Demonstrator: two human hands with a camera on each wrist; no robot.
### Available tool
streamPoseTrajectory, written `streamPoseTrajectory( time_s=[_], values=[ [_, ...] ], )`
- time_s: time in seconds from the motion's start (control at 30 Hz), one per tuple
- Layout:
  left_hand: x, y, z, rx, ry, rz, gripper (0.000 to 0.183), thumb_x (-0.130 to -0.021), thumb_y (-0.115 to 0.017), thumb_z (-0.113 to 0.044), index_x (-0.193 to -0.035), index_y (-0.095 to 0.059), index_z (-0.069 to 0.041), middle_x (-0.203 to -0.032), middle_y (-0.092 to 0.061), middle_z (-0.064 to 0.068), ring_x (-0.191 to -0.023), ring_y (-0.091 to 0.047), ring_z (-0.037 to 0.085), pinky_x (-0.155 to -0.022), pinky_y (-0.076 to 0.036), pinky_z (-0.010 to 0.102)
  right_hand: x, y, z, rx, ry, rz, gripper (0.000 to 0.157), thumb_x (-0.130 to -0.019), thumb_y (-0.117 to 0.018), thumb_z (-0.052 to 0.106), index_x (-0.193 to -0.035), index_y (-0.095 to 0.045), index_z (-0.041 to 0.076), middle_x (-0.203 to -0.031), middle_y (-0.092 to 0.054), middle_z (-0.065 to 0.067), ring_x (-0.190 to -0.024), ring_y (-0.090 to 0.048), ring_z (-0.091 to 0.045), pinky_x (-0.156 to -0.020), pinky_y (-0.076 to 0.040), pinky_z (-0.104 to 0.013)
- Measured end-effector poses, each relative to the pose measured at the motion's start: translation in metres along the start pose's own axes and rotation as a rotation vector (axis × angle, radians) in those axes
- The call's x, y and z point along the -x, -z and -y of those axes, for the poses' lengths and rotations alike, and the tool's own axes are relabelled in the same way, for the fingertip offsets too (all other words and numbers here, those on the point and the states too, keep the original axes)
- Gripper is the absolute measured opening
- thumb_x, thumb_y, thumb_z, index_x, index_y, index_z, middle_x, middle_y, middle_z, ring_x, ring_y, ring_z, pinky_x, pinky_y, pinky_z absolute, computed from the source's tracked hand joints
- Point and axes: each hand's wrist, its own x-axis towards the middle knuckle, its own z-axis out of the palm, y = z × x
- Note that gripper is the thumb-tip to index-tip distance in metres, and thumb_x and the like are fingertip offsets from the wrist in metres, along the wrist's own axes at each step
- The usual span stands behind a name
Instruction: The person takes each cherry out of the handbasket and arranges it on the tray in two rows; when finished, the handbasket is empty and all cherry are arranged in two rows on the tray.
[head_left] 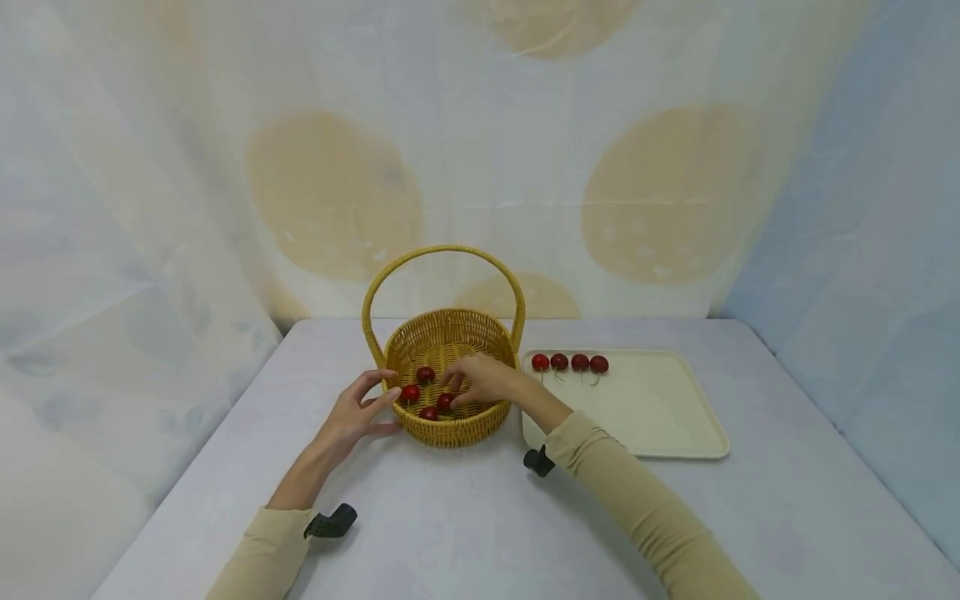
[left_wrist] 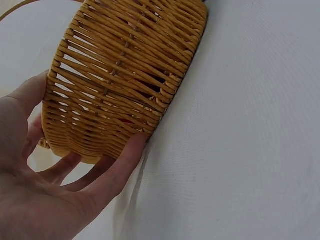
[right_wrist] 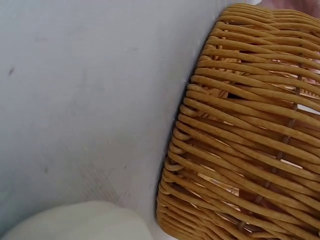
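Note:
A yellow wicker basket [head_left: 450, 433] with a tall arched handle stands on the table. My left hand [head_left: 354, 417] holds its left side, with thumb and fingers spread around the woven wall [left_wrist: 115, 85]. Inside lie several red cherries, among them a bright one [head_left: 409, 393] by the left thumb and a darker one [head_left: 425, 375] farther back. My right hand [head_left: 483, 379] reaches over the right rim into the basket. Its thumb tip is right at another cherry [head_left: 445, 402], with the fingers parted from the thumb. In the right wrist view, the basket wall [right_wrist: 250, 125] hides most of that hand.
To the right of the basket lies a cream tray [head_left: 652, 408]. Several cherries with stems sit in a row along its back left edge, one of them a dark red cherry [head_left: 598, 364]. A patterned curtain [head_left: 495, 167] hangs behind the table.

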Motion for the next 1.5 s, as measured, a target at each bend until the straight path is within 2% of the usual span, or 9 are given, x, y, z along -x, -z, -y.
streamPoseTrajectory(
  time_s=[0.33,0.57,0.77,1.03,1.27,1.4,1.5],
  values=[
    [0.0008,-0.0012,0.0028,0.015,0.015,-0.002,0.063,-0.092,-0.067,-0.038,-0.142,-0.040,-0.011,-0.158,-0.025,0.005,-0.139,-0.040,0.040,-0.085,-0.059,0.053,0.0024,-0.0041,0.0049,0.055,0.001,0.027,0.030,-0.089,-0.073,0.021,-0.119,-0.070,0.016,-0.110,-0.073,-0.004,-0.107,-0.066,-0.022,-0.091,-0.055,-0.032],
    [0.0001,-0.0034,0.0057,0.025,0.009,0.001,0.058,-0.093,-0.067,-0.037,-0.140,-0.043,-0.013,-0.157,-0.027,0.004,-0.139,-0.041,0.039,-0.087,-0.058,0.055,0.0065,-0.0040,0.0058,0.073,-0.004,0.004,0.028,-0.090,-0.072,0.019,-0.118,-0.070,0.015,-0.107,-0.073,-0.005,-0.105,-0.067,-0.022,-0.087,-0.056,-0.029],
    [-0.0013,-0.0043,0.0059,0.022,-0.004,0.005,0.060,-0.094,-0.066,-0.037,-0.142,-0.041,-0.010,-0.157,-0.027,0.004,-0.138,-0.042,0.040,-0.086,-0.058,0.055,0.0067,-0.0047,0.0044,0.129,0.011,0.004,0.029,-0.092,-0.070,0.026,-0.120,-0.069,0.017,-0.107,-0.072,-0.002,-0.102,-0.067,-0.018,-0.083,-0.055,-0.027],
    [0.0004,-0.0046,0.0039,0.014,0.000,0.003,0.059,-0.094,-0.065,-0.036,-0.141,-0.041,-0.010,-0.157,-0.026,0.004,-0.138,-0.043,0.039,-0.085,-0.059,0.054,0.0057,-0.0066,0.0025,0.152,0.012,-0.045,0.028,-0.093,-0.067,0.011,-0.120,-0.069,0.016,-0.111,-0.071,-0.003,-0.105,-0.066,-0.018,-0.087,-0.056,-0.029],
    [-0.0008,-0.0026,0.0033,0.012,0.002,-0.002,0.060,-0.094,-0.066,-0.037,-0.141,-0.041,-0.009,-0.157,-0.027,0.004,-0.137,-0.043,0.039,-0.085,-0.059,0.053,0.0017,-0.0069,0.0061,0.188,-0.017,-0.061,0.035,-0.093,-0.069,0.032,-0.123,-0.068,0.016,-0.114,-0.071,-0.003,-0.105,-0.066,-0.019,-0.087,-0.057,-0.032],
    [-0.0006,-0.0001,0.0039,0.014,0.004,-0.003,0.061,-0.093,-0.066,-0.037,-0.141,-0.040,-0.009,-0.158,-0.026,0.005,-0.138,-0.042,0.040,-0.085,-0.059,0.053,-0.0019,-0.0068,0.0094,0.213,-0.036,-0.095,0.036,-0.092,-0.068,0.039,-0.120,-0.069,0.016,-0.109,-0.071,-0.004,-0.096,-0.065,-0.016,-0.077,-0.057,-0.029],
    [-0.0017,-0.0012,0.0044,0.018,0.004,-0.002,0.062,-0.094,-0.066,-0.037,-0.142,-0.039,-0.009,-0.158,-0.026,0.005,-0.138,-0.041,0.040,-0.085,-0.059,0.053,-0.0018,-0.0072,0.0092,0.244,-0.056,-0.097,0.033,-0.091,-0.069,0.040,-0.117,-0.070,0.019,-0.102,-0.071,-0.001,-0.088,-0.062,-0.012,-0.068,-0.053,-0.023]
  ],
)
